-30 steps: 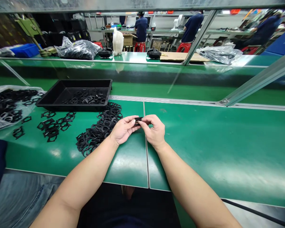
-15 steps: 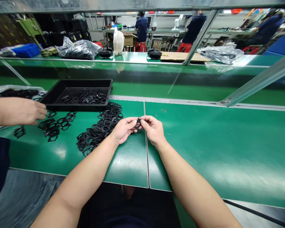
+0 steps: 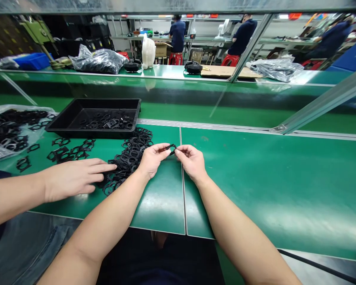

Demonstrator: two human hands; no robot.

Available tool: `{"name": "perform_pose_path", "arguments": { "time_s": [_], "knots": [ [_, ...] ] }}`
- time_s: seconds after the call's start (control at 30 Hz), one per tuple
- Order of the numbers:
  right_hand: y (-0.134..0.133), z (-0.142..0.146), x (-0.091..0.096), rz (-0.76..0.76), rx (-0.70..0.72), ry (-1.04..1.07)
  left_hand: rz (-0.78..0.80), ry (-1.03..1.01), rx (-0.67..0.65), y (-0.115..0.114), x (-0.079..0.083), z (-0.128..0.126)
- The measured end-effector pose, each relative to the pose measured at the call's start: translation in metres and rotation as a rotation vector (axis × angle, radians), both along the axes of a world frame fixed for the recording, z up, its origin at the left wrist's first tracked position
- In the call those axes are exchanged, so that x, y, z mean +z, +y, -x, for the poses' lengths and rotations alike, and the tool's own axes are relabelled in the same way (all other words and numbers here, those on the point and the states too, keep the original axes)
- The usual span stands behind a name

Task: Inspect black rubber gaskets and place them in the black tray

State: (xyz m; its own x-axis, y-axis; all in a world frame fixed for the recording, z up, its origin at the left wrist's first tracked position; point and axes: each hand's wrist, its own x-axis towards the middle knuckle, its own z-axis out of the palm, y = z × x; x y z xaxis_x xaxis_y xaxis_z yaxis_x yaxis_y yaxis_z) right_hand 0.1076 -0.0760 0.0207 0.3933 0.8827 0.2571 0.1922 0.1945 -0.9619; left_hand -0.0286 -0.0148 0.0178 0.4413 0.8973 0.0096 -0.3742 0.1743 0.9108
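Between my two hands is a small black ring-shaped plastic part (image 3: 172, 149), raised over the green table (image 3: 255, 178). My left hand (image 3: 153, 159) pinches its left side with thumb and fingers. On the other side, my right hand (image 3: 191, 160) grips the edge, fingertips closed. Just left of my left hand lies a heap of similar black ring parts (image 3: 133, 152). A co-worker's hand (image 3: 77, 178) reaches in from the left and touches the near side of this heap.
A black tray (image 3: 91, 103) holding more ring parts stands behind the heap. Farther left are loose parts (image 3: 62, 153) and a clear plastic bag (image 3: 37, 136) of parts. A metal post (image 3: 320, 101) slants down at the right. People sit at benches beyond.
The ring part has been turned between my fingers, so its opening now shows. The co-worker's hand has moved right, from beside the bag to the heap.
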Motion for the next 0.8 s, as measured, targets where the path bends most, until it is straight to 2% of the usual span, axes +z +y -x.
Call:
{"name": "perform_pose_path", "arguments": {
  "time_s": [0.13, 0.23, 0.43, 0.6, 0.8],
  "knots": [
    [-0.0029, -0.0011, 0.0043, -0.251, -0.104, -0.305, -0.065, 0.061, 0.032, 0.0011, -0.0054, -0.0008],
    [-0.0041, -0.0012, 0.0067, -0.336, -0.108, -0.411, -0.103, 0.099, 0.037, -0.0012, -0.0049, -0.0015],
    [-0.0039, -0.003, 0.0068, -0.342, -0.117, -0.487, -0.184, 0.241, 0.045, -0.0054, 0.001, -0.0016],
    [-0.003, -0.0039, 0.0058, -0.317, -0.063, -0.449, -0.267, 0.251, 0.041, -0.0056, 0.0021, -0.001],
    [-0.0037, -0.0023, 0.0056, -0.34, -0.095, -0.464, -0.252, 0.327, 0.091, -0.0063, -0.001, -0.0024]
  ]
}}
